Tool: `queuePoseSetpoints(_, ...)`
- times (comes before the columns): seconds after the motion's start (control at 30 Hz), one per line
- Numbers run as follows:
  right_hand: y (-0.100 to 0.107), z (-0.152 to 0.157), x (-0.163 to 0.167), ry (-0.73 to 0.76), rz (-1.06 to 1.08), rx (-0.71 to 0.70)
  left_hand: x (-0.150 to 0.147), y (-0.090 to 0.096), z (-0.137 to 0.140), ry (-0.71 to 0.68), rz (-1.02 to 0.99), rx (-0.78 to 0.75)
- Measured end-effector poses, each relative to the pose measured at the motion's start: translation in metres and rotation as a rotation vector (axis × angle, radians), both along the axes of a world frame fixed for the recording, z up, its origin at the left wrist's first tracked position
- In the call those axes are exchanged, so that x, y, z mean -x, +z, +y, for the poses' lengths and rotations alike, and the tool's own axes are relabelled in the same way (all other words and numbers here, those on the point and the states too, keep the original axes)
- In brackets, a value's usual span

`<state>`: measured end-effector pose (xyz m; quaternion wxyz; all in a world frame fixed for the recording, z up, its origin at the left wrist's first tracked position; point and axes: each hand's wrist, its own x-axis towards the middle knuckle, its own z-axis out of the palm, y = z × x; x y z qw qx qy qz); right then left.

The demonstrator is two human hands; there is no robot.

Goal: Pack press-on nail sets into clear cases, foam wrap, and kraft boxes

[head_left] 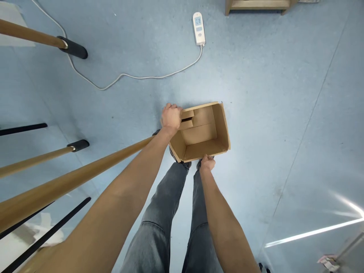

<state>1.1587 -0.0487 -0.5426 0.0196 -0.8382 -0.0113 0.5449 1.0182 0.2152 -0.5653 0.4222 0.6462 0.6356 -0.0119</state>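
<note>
While both arms are reaching down and forward, the left hand (171, 116) and the right hand (207, 163) are holding an open-topped cardboard box (221, 121). The left hand is closing over the rim at the box's far left corner, its fingers curling and its knuckles facing up. The right hand is gripping the middle of the near rim, its fingers bending and partly hiding from view. The box is sitting in front of the person's legs, its mouth facing the camera, and is covering part of the shoes (186, 165); whether its base is touching the floor (264, 113) cannot be told. Inside, near the left hand, cardboard flaps (187, 124) are flanking a dark slot.

Grey jeans (159, 204) are showing between the forearms. A wooden pole (85, 173) is slanting in from the left, passing behind the left forearm. Farther left, two thinner wooden legs (36, 161) are ending in black caps (79, 145), and slim black rods (48, 234) are lying at similar angles. Beyond the box, a white power strip (199, 29) is resting on the blue floor, its cable (145, 78) winding away leftward. Wooden furniture (258, 4) is standing at the top edge, and a bright streak of light (313, 232) is crossing the lower right.
</note>
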Motion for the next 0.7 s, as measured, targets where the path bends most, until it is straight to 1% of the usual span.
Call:
queuePoseSetpoints(0.1,0.022,0.027,-0.032,0.04,-0.213,0.103,0.022,0.031,-0.017,0.077,0.128,0.024)
queuePoseSetpoints(0.17,0.035,0.05,-0.057,0.173,-0.322,0.123,0.037,0.049,-0.034,0.183,0.219,0.07)
queuePoseSetpoints(0.27,0.048,0.086,-0.092,0.36,-0.353,0.054,0.052,0.07,-0.065,0.271,0.339,0.145)
queuePoseSetpoints(0.37,0.049,0.119,-0.113,0.527,-0.371,-0.045,0.058,0.081,-0.093,0.28,0.44,0.242)
queuePoseSetpoints(0.43,0.044,0.136,-0.117,0.628,-0.381,-0.079,0.058,0.081,-0.108,0.277,0.48,0.308)
queuePoseSetpoints(0.53,0.031,0.15,-0.116,0.743,-0.386,-0.083,0.057,0.07,-0.122,0.279,0.494,0.356)
queuePoseSetpoints(0.6,0.022,0.151,-0.115,0.774,-0.377,-0.064,0.057,0.059,-0.127,0.28,0.489,0.358)
queuePoseSetpoints(0.7,0.011,0.142,-0.118,0.76,-0.329,-0.045,0.059,0.046,-0.132,0.266,0.448,0.379)
